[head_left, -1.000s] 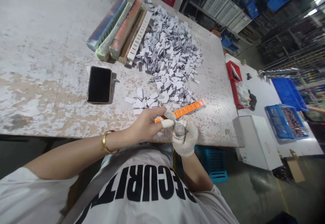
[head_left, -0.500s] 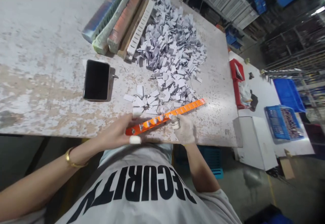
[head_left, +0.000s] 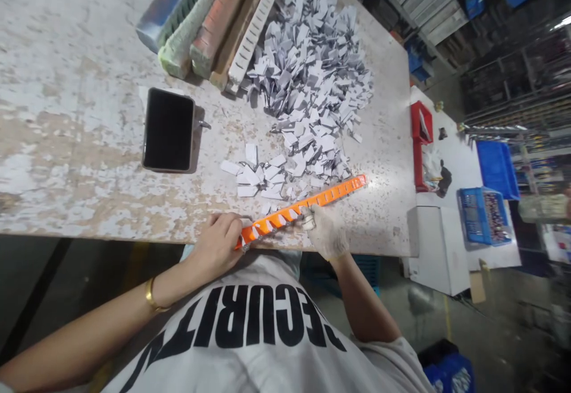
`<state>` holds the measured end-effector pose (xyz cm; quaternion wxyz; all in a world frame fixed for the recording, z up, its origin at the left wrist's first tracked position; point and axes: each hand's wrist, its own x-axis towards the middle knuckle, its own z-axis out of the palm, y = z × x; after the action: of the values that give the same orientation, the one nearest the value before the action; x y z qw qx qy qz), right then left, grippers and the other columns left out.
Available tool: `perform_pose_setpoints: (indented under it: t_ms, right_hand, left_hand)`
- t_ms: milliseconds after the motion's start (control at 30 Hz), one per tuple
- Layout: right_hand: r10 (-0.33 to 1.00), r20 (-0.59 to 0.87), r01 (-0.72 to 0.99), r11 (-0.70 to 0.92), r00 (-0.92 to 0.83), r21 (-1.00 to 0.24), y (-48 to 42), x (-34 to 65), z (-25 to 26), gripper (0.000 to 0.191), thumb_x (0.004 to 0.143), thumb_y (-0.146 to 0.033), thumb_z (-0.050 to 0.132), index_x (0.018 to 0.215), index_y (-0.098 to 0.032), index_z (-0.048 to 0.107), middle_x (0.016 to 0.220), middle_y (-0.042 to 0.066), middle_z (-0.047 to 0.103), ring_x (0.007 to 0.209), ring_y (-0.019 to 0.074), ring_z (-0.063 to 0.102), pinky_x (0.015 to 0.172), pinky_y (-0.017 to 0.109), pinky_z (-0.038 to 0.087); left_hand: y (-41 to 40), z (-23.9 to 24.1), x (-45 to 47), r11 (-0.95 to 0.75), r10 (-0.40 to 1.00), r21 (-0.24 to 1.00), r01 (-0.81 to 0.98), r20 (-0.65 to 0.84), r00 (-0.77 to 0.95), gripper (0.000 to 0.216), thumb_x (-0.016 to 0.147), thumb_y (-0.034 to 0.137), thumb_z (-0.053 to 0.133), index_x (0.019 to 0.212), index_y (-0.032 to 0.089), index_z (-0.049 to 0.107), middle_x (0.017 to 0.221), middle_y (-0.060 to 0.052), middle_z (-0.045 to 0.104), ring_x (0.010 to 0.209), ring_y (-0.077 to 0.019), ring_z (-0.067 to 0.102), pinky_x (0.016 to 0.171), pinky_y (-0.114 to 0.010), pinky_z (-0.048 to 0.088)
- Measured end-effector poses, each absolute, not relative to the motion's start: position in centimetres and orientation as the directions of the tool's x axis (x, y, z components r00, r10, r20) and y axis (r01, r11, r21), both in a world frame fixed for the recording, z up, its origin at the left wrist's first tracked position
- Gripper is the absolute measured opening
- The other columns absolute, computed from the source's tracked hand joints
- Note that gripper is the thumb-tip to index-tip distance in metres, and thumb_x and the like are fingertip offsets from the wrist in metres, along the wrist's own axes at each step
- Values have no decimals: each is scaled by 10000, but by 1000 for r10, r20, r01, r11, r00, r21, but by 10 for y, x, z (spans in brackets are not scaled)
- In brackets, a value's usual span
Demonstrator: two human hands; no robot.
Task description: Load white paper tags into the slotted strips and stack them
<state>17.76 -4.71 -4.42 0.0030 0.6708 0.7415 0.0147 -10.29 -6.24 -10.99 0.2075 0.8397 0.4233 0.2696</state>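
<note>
My left hand [head_left: 216, 244]: bare, gold bangle [head_left: 151, 295] on the wrist, fingers curled shut around the left end of the orange strip [head_left: 303, 211].

Phone [head_left: 168, 130]: black, lying flat on the worn, paint-flaked surface [head_left: 66, 143], beyond my left hand.

5 bars [head_left: 200, 12]: blue, green, orange, wood and slotted white, side by side, left of the tags.

Orange strip: slotted, lying aslant near the surface's near edge, with white tags [head_left: 276, 222] seated along its left half.

Small pile [head_left: 254, 176]: loose tags, just beyond the strip.

Large heap [head_left: 312, 66]: loose tags, farther off, nearly touching the pile.

My right hand [head_left: 328, 232]: white cotton glove, fingers bunched against the strip near its middle; whether they grip it or a tag, I cannot tell.

Red bin [head_left: 422, 143]: off the surface's right edge.

Blue crate [head_left: 484, 217]: farther right.
</note>
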Motion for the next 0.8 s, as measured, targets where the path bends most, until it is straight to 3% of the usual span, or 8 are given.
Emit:
perform_pose_setpoints:
  t_ms: [200, 367, 600, 800]
  right_hand:
    - [989, 0, 985, 150, -151, 89, -39, 176, -54, 294, 967, -301, 511, 712, -214, 628, 660, 58, 649, 648, 212, 535, 678, 333, 304]
    - [984, 42, 982, 171, -174, 77, -40, 179, -59, 284, 962, -286, 509, 714, -212, 627, 659, 53, 648, 647, 209, 530, 687, 332, 315]
    - [939, 256, 969, 245, -230, -29, -47, 164, -75, 418, 1005, -402, 485, 630, -235, 562, 605, 39, 605, 633, 203, 522, 668, 331, 345]
    - [929, 325, 961, 235, -179, -142, -43, 179, -81, 417, 998, -447, 493, 648, -236, 574, 632, 50, 614, 653, 214, 524, 665, 339, 371]
  left_hand:
    - [-60, -113, -103, -546, 823, 573, 611, 232, 518, 99, 837, 160, 579, 874, 218, 508, 919, -107, 673, 863, -280, 610, 794, -409, 406]
    - [-60, -116, -103, -604, 791, 495, 625, 276, 546, 74, 833, 143, 544, 858, 207, 515, 882, -107, 673, 833, -279, 611, 785, -404, 416]
    - [-69, -116, -126, -627, 779, 448, 637, 379, 500, 156, 854, 165, 572, 1007, 190, 554, 938, -111, 691, 877, -284, 639, 844, -423, 413]
    - [-73, -115, -107, -634, 767, 387, 670, 426, 480, 112, 883, 165, 547, 995, 174, 555, 934, -130, 690, 869, -296, 633, 853, -434, 416]
